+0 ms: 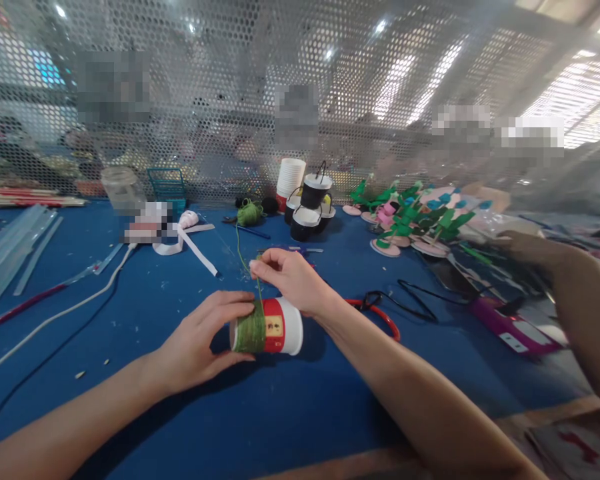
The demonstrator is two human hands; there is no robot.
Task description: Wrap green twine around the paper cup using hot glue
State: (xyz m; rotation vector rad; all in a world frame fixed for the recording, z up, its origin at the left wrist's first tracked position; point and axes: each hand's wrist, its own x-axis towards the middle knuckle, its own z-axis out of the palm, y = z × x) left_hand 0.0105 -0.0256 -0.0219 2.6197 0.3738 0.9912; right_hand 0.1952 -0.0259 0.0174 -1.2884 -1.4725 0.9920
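A paper cup (pixel 291 328), white with a red band and yellow label, lies on its side over the blue table. Green yarn (pixel 251 331) is wound around its left half. My left hand (pixel 207 337) grips the cup's left end, thumb below and fingers on top. Just above the cup, my right hand (pixel 280 272) is closed in a pinch on the yarn strand. That strand runs from the wound part up past my right fingers to a green yarn ball (pixel 249 213) farther back.
Behind stand a stack of paper cups (pixel 291 179) and small black-and-white buckets (pixel 305 223). Green craft plants (pixel 405 223) are at the right, near a purple power strip (pixel 515 327) and another person's arm (pixel 575 287). White ribbon (pixel 187 240) and glue sticks (pixel 17 250) lie left.
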